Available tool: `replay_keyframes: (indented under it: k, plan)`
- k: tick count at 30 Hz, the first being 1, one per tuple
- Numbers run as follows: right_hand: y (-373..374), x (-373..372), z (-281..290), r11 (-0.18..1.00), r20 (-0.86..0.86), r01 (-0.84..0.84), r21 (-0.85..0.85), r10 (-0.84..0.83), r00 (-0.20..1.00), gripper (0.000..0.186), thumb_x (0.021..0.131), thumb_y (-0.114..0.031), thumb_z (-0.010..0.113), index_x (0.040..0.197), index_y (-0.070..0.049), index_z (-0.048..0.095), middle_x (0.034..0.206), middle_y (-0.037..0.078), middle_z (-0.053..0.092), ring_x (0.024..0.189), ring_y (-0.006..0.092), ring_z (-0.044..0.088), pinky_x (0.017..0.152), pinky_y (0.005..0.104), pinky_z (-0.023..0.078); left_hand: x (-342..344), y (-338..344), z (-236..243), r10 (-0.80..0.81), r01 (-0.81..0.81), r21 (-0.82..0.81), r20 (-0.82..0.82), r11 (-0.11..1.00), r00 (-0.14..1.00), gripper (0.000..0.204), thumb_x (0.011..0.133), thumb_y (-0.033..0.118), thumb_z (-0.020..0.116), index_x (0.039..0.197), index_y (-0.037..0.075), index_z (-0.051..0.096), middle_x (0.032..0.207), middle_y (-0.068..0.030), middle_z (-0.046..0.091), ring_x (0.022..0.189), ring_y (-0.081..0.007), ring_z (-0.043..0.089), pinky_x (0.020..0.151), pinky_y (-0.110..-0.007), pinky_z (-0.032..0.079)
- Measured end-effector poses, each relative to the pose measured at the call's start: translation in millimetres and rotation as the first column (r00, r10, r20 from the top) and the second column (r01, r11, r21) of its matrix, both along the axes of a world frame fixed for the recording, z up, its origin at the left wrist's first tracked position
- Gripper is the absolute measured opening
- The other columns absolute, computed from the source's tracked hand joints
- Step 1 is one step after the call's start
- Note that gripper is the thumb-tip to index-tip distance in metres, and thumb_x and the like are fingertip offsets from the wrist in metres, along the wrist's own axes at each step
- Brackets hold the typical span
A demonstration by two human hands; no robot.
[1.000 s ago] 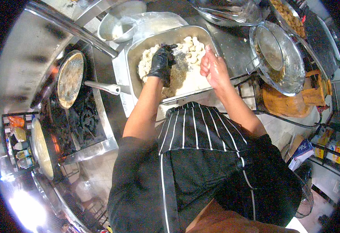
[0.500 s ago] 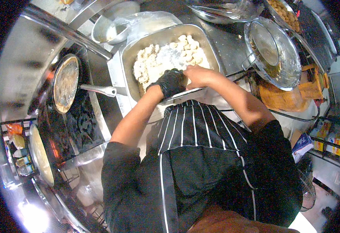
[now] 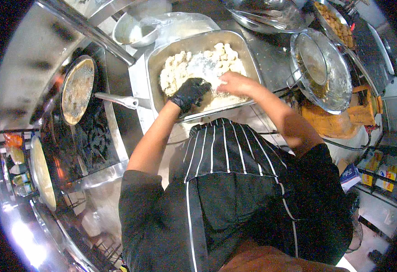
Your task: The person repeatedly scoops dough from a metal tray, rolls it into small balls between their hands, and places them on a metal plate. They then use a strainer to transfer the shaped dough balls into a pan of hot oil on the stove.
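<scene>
A deep rectangular metal pan [image 3: 249, 51] holds loose white flour [image 3: 204, 66] and many small flour-coated pieces [image 3: 173, 72], heaped at its left and far sides. My left hand [image 3: 192, 94], in a black glove dusted with white, is inside the pan near its front wall, with its fingers curled in. Whatever lies within those fingers is hidden. My bare right hand [image 3: 235, 85] reaches over the right side of the pan. Its fingers are partly spread and point down at the flour, a short gap from the glove. Nothing shows in them.
Left of the pan, a frying pan [image 3: 78, 90] sits on the black stove [image 3: 89, 140], its handle toward me. Behind are a metal bowl [image 3: 135, 34] and a clear plastic bag [image 3: 180, 23]. At right, a strainer [image 3: 312, 59] rests in a large metal bowl [image 3: 341, 97].
My hands were together at the pan's front; now they are apart. The right has lifted slightly and moved right, and the left has shifted a little left. The whole view has tilted slightly.
</scene>
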State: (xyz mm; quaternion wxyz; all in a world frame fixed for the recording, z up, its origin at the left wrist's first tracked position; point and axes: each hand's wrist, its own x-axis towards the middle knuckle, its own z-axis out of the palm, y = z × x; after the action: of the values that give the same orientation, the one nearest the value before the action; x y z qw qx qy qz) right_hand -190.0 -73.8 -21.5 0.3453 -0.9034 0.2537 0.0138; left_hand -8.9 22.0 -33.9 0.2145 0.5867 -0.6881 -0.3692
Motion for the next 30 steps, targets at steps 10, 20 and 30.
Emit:
replay_keyframes:
  k: [10,20,30]
  plan:
    - [11.8,2.1,22.0,0.631,-0.08,0.519,0.576,-0.589,0.804,0.04,0.087,-0.039,0.054,0.064,-0.007,0.055,0.052,-0.002,0.046,0.044,0.0061,0.04,0.035,0.0232,0.028,-29.6,5.6,35.8,0.578,-0.544,0.212,-0.425,0.812,0.697,0.046,0.085,0.042,0.052,0.063,0.002,0.056,0.052,-0.0064,0.05,0.05,-0.0158,0.045,0.051,-0.031,0.036]
    - [15.2,-2.8,11.0,0.581,0.219,0.37,0.725,-0.704,0.676,0.027,0.09,-0.03,0.05,0.078,-0.007,0.054,0.06,-0.001,0.046,0.051,0.009,0.042,0.046,0.024,0.035,-22.6,-0.1,31.1,0.521,-0.456,0.256,-0.485,0.852,0.702,0.022,0.088,0.022,0.05,0.096,0.004,0.06,0.08,-0.0058,0.06,0.064,-0.0156,0.054,0.053,-0.031,0.043]
    - [6.7,-23.7,24.6,0.123,0.041,0.091,0.988,-0.785,0.618,0.024,0.084,-0.027,0.059,0.095,-0.005,0.058,0.083,0.005,0.057,0.063,0.0132,0.054,0.049,0.0213,0.044,-12.8,4.7,28.2,0.542,-0.252,0.487,-0.807,0.836,0.236,0.024,0.084,0.018,0.052,0.103,0.006,0.06,0.084,-0.0009,0.057,0.068,-0.0102,0.05,0.061,-0.023,0.044]
